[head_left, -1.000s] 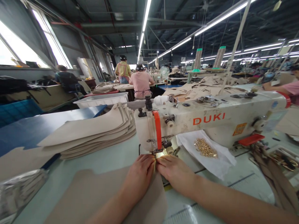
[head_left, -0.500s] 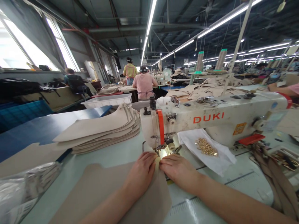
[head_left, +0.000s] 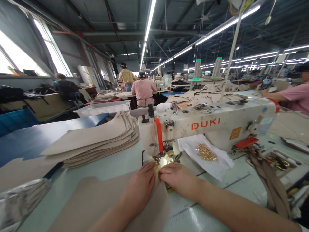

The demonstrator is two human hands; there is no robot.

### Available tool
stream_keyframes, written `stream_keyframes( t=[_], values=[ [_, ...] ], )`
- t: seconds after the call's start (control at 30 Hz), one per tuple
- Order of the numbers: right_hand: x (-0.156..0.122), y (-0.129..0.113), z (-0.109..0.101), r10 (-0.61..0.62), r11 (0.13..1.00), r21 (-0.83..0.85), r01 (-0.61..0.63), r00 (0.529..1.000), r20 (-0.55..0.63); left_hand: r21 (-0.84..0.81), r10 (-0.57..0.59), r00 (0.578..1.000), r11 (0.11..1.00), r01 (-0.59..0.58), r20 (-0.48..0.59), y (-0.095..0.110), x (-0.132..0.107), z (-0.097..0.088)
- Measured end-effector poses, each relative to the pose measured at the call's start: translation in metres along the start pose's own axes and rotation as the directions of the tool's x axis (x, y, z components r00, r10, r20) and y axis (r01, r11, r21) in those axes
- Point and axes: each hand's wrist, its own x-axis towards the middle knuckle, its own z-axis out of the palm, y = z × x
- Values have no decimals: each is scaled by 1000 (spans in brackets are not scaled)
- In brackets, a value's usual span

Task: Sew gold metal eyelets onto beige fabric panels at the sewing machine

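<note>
A beige-grey fabric panel [head_left: 96,199] lies on the pale green table [head_left: 190,214], its far edge under the lit needle area of a white DUKI sewing machine [head_left: 178,124]. My left hand [head_left: 142,182] rests on the panel, its fingers pressed together close to the presser foot. Just right of it, my right hand [head_left: 177,177] has closed fingers at the panel's right edge. The fingertips of both hands nearly meet in front of the needle. They partly hide the fabric edge and the stitching spot.
A stack of cut panels [head_left: 96,135] sits behind the left hand. Small gold metal pieces [head_left: 206,152] lie on a white sheet [head_left: 223,169] under the machine arm. Brown straps [head_left: 270,183] hang at right. Co-workers sit ahead, and a pink sleeve [head_left: 295,95] shows at right.
The whole view has shifted, so the machine and hands appear farther left. More of the co-worker at right shows. Both hands keep their places on the panel by the needle.
</note>
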Motion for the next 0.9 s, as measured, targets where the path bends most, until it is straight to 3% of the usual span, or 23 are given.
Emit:
stream_keyframes(
  t=[0.9],
  values=[
    [4,4,2,9,1000,18,-9,1000,7,-44,-46,999,998,46,-2,-5,6,1]
  ],
)
